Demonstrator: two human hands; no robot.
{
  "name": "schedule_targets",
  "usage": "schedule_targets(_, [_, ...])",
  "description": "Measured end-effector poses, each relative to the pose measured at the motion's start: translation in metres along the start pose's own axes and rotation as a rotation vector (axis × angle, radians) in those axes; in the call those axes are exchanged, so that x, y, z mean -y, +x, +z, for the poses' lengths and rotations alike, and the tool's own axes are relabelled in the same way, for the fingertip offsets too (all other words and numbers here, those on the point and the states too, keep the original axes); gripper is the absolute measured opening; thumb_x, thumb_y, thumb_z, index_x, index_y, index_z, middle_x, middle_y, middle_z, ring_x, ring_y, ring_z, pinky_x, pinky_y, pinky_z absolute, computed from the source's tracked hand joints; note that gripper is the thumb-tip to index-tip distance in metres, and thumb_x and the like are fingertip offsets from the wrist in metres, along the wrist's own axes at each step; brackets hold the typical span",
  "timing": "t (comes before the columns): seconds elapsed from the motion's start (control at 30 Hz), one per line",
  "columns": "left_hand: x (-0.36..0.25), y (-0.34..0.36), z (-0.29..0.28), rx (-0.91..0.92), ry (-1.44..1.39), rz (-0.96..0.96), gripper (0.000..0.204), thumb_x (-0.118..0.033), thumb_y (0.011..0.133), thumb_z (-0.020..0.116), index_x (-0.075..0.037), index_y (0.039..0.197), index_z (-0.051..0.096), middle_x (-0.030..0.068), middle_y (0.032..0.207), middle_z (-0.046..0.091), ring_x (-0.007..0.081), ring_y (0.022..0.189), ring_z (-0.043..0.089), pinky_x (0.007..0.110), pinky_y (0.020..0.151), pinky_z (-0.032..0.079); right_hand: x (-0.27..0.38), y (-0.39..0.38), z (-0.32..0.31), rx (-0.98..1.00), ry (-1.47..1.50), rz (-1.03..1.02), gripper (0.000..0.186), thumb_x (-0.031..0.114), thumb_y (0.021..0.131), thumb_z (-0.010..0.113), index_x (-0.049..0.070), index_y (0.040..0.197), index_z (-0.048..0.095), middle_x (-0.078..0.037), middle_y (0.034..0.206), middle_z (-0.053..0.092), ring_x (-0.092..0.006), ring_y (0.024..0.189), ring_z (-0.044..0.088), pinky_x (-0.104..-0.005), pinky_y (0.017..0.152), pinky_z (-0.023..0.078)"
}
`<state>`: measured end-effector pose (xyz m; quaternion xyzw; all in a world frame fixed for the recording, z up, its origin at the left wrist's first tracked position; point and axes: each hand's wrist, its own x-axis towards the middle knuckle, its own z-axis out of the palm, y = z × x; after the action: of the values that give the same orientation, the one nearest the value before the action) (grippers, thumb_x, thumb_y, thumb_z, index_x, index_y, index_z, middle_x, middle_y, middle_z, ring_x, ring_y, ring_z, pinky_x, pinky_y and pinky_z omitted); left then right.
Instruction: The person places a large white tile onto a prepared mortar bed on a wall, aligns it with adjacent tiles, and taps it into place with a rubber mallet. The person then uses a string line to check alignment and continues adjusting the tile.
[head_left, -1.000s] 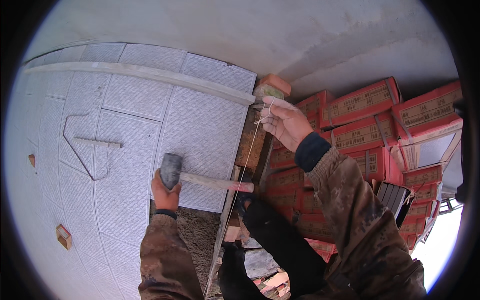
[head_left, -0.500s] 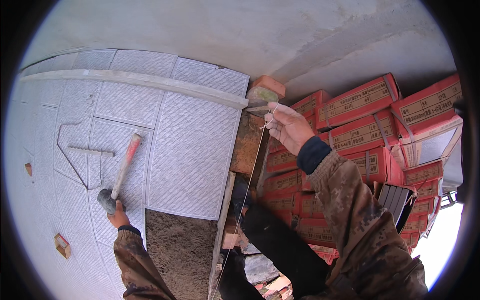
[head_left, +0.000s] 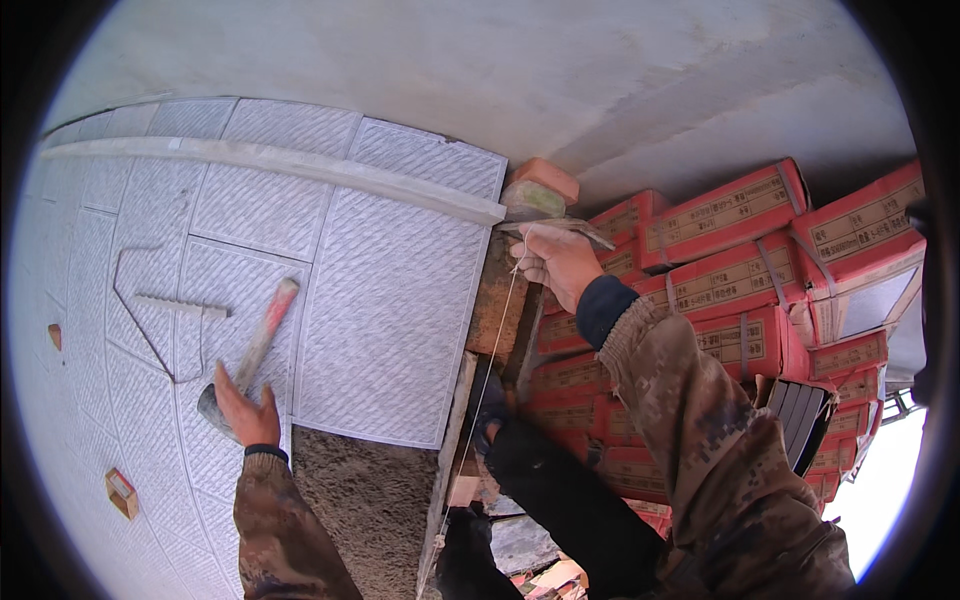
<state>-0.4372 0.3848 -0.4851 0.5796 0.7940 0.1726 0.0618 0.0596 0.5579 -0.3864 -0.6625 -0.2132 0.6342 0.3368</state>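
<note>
My left hand [head_left: 250, 410] is open, fingers stretched and thumb apart, over the head of a rubber mallet [head_left: 262, 335]. The mallet lies on ridged grey tiles [head_left: 395, 310], its red-tipped handle pointing away. With closed fingers, my right hand [head_left: 562, 262] pinches a thin white string [head_left: 497, 345] at the tiles' far right corner. The string slants down past the tile edge toward my legs. Just behind the right hand is a thin flat strip [head_left: 592, 233], below a mossy stone block [head_left: 533, 200] and a red brick [head_left: 548, 178].
A long straightedge [head_left: 330, 172] lies across the tiles. Left of the mallet are a bent metal rod [head_left: 145, 335] and a notched strip [head_left: 180, 304]. Rough mortar [head_left: 365, 500] borders the nearest tile. Red tile boxes [head_left: 725, 270] are stacked at right, beside the plastered wall [head_left: 480, 70].
My left hand has loosened from the mallet head and spread its fingers. My right hand has come lower and slightly left with the string, and the flat strip now sticks out behind it.
</note>
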Motion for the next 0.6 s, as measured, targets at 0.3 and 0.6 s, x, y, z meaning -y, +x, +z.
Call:
schedule_targets(0.3, [0.002,0.042,0.038,0.367,0.087,-0.031,0.093,-0.020,0.074,0.079,-0.006,0.152,0.031,0.0270,0.150,0.036,0.0440,0.137,0.036,0.051,0.113,0.031,-0.012,0.035,0.034,-0.111,-0.010,-0.044,0.026,0.012,0.099,0.054,-0.006,0.114,0.063,-0.015,0.097,0.069,-0.0113,0.068,0.058,-0.0252,0.060,0.051])
schedule_targets(0.6, [0.012,0.065,0.045,0.373,0.133,0.030,0.090,-0.023,0.076,0.079,-0.021,0.153,0.034,0.0283,0.154,0.027,0.0493,0.140,0.029,0.055,0.114,0.030,-0.031,0.070,0.033,-0.281,0.010,-0.045,0.024,0.013,0.099,0.055,-0.007,0.106,0.065,-0.010,0.088,0.068,-0.0111,0.062,0.057,-0.0250,0.056,0.051])
